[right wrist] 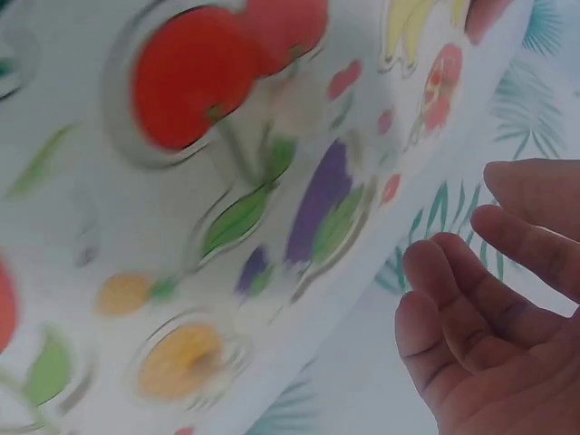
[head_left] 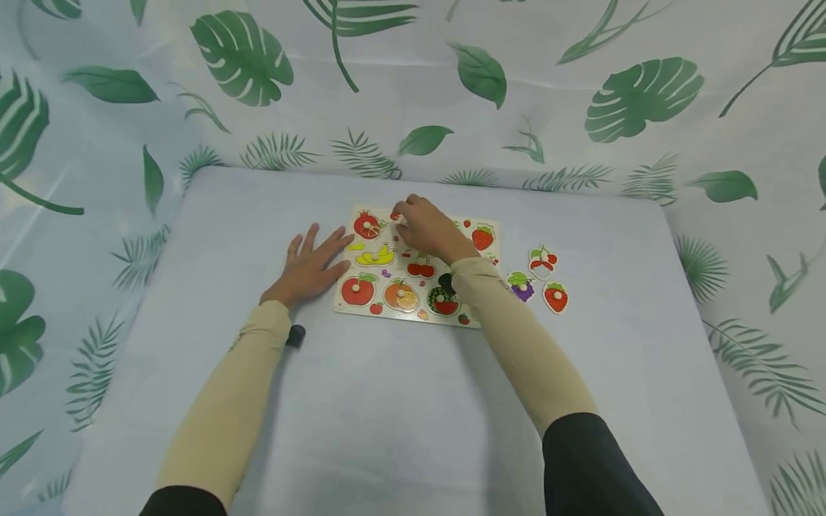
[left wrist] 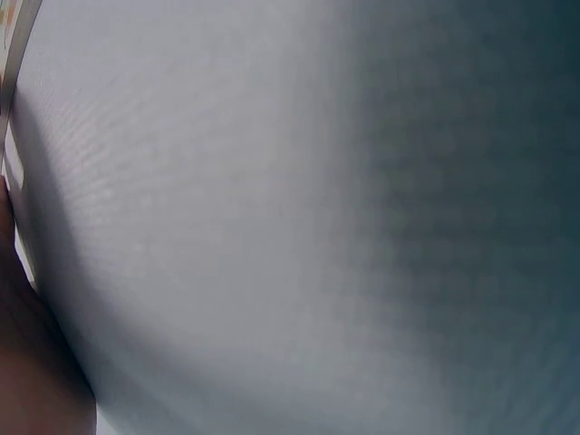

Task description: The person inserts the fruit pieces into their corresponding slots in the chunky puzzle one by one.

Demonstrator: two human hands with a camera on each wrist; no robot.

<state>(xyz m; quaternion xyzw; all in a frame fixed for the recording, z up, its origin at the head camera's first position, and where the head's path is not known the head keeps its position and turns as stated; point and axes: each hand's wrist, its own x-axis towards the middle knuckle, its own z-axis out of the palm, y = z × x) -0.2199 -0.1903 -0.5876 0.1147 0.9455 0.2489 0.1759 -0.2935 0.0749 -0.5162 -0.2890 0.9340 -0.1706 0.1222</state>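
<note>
A white puzzle board [head_left: 408, 315] with colourful fruit pieces lies on the table. My left hand [head_left: 308, 269] rests flat with fingers spread, fingertips at the board's left edge. Over the board's far side is my right hand [head_left: 429, 228], its fingers loosely bent. In the right wrist view nothing shows between those fingers, and a purple eggplant [right wrist: 317, 204] lies on the board close by. Knobbed pieces on the board include a pomegranate [head_left: 367, 225], bananas [head_left: 376, 256], an apple [head_left: 358, 290], an orange [head_left: 401, 294] and a watermelon [head_left: 444, 301]. My right forearm hides part of the board.
Three loose pieces lie right of the board: cherries [head_left: 542, 261], grapes [head_left: 520, 287] and a strawberry [head_left: 556, 297]. A pale cloth [head_left: 361, 416] covers the table. Behind it hangs a white curtain [head_left: 413, 79] with green leaves.
</note>
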